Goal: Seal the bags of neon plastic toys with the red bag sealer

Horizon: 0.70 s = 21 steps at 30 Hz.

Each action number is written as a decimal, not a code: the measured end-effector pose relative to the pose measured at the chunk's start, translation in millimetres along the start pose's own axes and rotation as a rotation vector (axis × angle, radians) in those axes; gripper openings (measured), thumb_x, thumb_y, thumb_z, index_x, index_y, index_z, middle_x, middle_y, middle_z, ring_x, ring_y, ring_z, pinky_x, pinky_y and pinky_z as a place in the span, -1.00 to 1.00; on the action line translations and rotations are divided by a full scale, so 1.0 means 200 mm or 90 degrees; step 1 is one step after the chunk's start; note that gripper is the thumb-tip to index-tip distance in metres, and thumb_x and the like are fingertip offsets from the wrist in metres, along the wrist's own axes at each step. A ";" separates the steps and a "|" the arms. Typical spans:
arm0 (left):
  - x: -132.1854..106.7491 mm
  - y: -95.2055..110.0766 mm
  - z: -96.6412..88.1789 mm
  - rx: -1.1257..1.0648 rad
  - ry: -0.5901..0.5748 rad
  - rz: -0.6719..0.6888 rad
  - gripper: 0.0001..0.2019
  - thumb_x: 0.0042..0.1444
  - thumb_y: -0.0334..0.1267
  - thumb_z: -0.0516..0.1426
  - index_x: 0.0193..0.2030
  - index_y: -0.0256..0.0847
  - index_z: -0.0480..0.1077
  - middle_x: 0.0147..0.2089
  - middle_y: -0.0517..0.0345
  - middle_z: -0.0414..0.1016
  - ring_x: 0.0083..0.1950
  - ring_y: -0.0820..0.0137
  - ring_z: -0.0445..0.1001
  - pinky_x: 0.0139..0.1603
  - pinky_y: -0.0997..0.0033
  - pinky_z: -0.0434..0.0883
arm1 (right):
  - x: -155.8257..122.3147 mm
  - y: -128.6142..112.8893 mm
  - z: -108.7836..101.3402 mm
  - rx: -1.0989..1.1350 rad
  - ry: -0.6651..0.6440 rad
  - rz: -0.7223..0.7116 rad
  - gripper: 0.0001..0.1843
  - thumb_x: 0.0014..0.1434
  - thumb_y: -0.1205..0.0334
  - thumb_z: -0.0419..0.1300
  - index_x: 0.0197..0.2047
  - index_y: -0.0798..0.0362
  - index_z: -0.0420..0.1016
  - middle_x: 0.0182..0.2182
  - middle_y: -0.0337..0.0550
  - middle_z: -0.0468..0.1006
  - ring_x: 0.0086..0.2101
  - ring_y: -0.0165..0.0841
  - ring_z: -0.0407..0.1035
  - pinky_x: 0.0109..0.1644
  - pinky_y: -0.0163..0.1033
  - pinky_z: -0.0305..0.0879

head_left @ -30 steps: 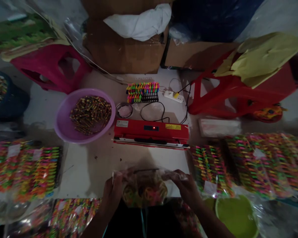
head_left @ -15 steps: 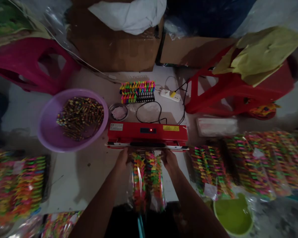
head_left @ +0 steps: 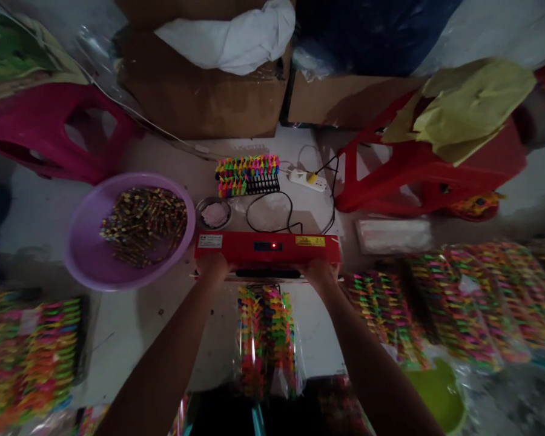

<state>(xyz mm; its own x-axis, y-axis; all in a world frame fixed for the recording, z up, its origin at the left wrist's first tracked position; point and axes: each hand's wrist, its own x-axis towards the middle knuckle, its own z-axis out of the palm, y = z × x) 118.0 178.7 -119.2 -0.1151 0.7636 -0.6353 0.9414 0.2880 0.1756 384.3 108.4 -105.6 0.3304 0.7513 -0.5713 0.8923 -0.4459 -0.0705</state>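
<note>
Pale tabletop (head_left: 320, 342): sticks (head_left: 145, 224) in purple basin (head_left: 85, 242), colourful pieces (head_left: 277, 318) in clear bag (head_left: 298, 354).

A purple tub (head_left: 84, 251) is sitting near a pink stool (head_left: 40, 121)

The tub is holding lots of little sticks (head_left: 148, 224). On the right, a yellow sheet (head_left: 472, 109) is lying over a red stool (head_left: 495, 156). Something white (head_left: 238, 39) and crumpled is resting on a brown box (head_left: 200, 106).

I'm facing brown cardboard boxes (head_left: 200, 103) in dim light; a pink stool (head_left: 36, 121) is standing to my left, a red stool (head_left: 458, 169) to my right, grey floor (head_left: 499, 393) showing nearer.
</note>
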 end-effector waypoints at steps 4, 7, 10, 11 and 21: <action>-0.02 0.04 0.03 0.067 -0.050 0.018 -0.82 -0.17 -0.19 0.24 -0.61 -0.25 0.42 -0.38 -0.20 0.54 -0.20 -0.03 0.49 -0.22 0.11 0.31 | 0.01 -0.01 0.01 0.042 -0.006 -0.040 -0.84 0.06 0.22 0.14 -0.41 -0.04 0.57 -0.35 -0.08 0.60 -0.27 -0.21 0.44 -0.15 -0.13 0.17; -0.06 -0.04 0.05 0.001 0.040 0.115 -0.76 0.05 -0.14 0.08 -0.50 -0.19 0.46 -0.31 -0.03 0.53 -0.16 0.17 0.47 -0.14 0.21 0.31 | -0.02 0.07 0.07 0.172 0.122 -0.156 -0.82 0.11 0.21 0.07 -0.40 -0.01 0.50 -0.30 -0.13 0.58 -0.23 -0.28 0.41 -0.14 -0.20 0.16; -0.08 -0.14 0.10 -0.111 0.207 0.220 -0.72 0.12 -0.16 -0.02 -0.48 -0.19 0.42 -0.30 0.02 0.47 -0.15 0.27 0.42 -0.05 0.24 0.30 | -0.02 0.14 0.13 0.283 0.174 -0.264 -0.85 0.11 0.29 0.01 -0.40 0.03 0.39 -0.37 -0.12 0.55 -0.31 -0.31 0.40 -0.16 -0.21 0.18; -0.08 -0.16 0.12 -0.134 0.245 0.242 -0.73 0.12 -0.18 -0.03 -0.48 -0.19 0.40 -0.29 0.01 0.46 -0.14 0.28 0.41 -0.02 0.23 0.29 | -0.01 0.15 0.14 0.294 0.166 -0.275 -0.85 0.11 0.31 0.00 -0.40 0.04 0.37 -0.42 -0.13 0.54 -0.35 -0.32 0.40 -0.17 -0.21 0.19; -0.04 -0.17 0.05 -0.207 0.103 0.315 -0.89 0.06 -0.19 -0.01 -0.40 -0.15 0.25 -0.44 0.18 0.41 -0.38 0.39 0.39 -0.25 0.40 0.31 | 0.08 0.09 0.00 0.133 -0.058 -0.300 -0.91 0.03 0.32 0.18 -0.49 0.02 0.46 -0.44 -0.16 0.53 -0.33 -0.30 0.38 -0.24 -0.24 0.19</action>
<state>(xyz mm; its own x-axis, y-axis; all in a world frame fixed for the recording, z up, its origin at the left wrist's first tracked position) 91.1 156.3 -127.1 0.2399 0.9227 -0.3018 0.7535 0.0191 0.6571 406.4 112.5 -115.4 -0.1280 0.8527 -0.5064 0.8544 -0.1645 -0.4928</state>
